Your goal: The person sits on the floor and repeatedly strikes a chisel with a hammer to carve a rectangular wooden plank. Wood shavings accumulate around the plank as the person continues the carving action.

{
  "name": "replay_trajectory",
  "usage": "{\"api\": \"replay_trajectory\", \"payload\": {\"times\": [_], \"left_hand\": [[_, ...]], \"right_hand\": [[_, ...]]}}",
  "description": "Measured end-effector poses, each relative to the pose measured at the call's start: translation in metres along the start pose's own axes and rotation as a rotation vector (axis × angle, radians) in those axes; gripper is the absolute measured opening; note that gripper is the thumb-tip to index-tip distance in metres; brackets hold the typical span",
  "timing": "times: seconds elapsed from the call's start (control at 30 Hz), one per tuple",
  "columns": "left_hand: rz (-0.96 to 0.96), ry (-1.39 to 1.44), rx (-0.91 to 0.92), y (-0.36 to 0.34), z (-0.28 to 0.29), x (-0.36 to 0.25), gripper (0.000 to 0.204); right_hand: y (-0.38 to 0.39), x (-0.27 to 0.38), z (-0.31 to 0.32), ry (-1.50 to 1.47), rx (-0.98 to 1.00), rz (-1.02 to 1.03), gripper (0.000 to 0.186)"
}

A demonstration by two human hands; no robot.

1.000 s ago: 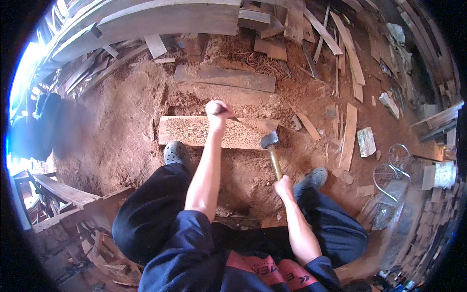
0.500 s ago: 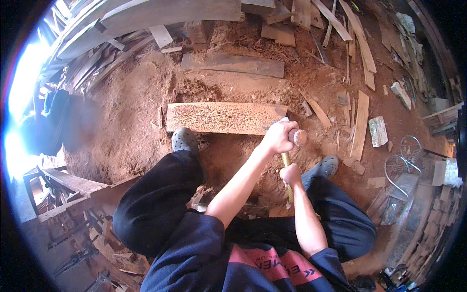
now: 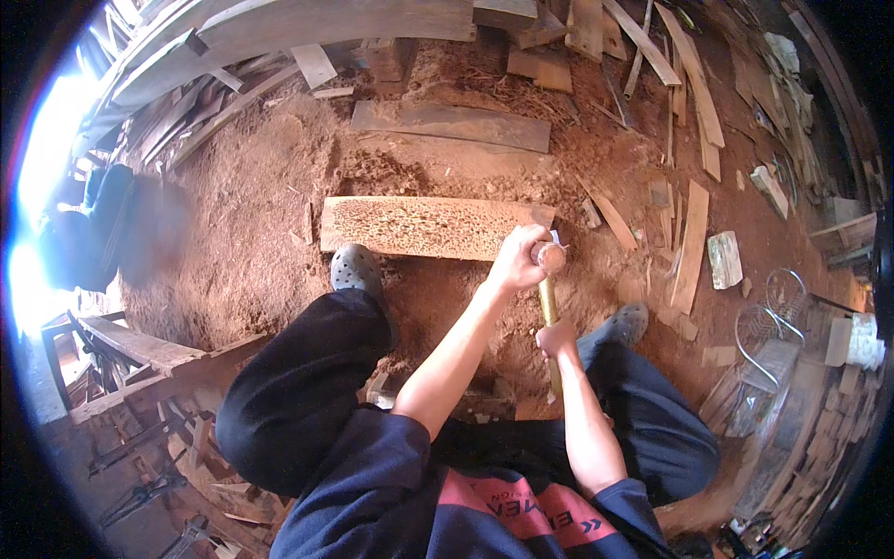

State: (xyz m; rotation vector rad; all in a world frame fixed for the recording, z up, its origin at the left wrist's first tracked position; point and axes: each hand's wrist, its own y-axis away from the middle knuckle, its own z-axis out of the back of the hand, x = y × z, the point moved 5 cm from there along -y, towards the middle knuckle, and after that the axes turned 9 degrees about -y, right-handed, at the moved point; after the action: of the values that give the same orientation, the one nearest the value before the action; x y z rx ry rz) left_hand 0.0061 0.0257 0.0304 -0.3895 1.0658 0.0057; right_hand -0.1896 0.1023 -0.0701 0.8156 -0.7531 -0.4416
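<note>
A pale wooden board (image 3: 424,226), its face covered in rough pitted marks, lies on the dirt in front of me. My left hand (image 3: 520,258) is closed round the upper part of a tool at the board's right end. The tool has a round wooden end (image 3: 550,257) beside the fingers and a yellowish handle (image 3: 548,300) running back toward me. My right hand (image 3: 557,338) is wrapped round that handle lower down, between my knees. Whatever working edge the tool has is mostly hidden by my left hand. My left grey clog (image 3: 356,268) is at the board's near edge.
A darker plank (image 3: 452,126) lies beyond the board. Long beams (image 3: 335,23) and scrap are piled at the far side. Wood strips (image 3: 690,247), a whitish block (image 3: 724,260) and a wire rack (image 3: 769,326) are on the right. My right clog (image 3: 622,326) rests on the dirt.
My left hand and the tool's round end have moved slightly left and away from me. A dark blade-like part seen left of that hand before is now hidden. The board stays put.
</note>
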Motion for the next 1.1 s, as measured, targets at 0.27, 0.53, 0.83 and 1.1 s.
{"api": "replay_trajectory", "payload": {"times": [0.27, 0.53, 0.83, 1.1], "left_hand": [[-0.054, 0.073, -0.057, -0.012, -0.004, 0.007, 0.022], [0.072, 0.095, -0.024, -0.017, -0.005, 0.031, 0.019], [-0.016, 0.027, 0.031, -0.015, -0.023, 0.029, 0.027], [0.161, 0.104, -0.034, -0.024, -0.007, 0.041, 0.022]], "right_hand": [[-0.006, -0.007, -0.002, 0.012, -0.031, -0.041, 0.023], [0.001, -0.004, -0.003, -0.13, 0.076, -0.064, 0.011], [0.007, -0.014, 0.006, -0.452, 0.063, 0.138, 0.02], [0.142, 0.109, 0.105, -0.811, -0.044, 0.499, 0.023]]}}
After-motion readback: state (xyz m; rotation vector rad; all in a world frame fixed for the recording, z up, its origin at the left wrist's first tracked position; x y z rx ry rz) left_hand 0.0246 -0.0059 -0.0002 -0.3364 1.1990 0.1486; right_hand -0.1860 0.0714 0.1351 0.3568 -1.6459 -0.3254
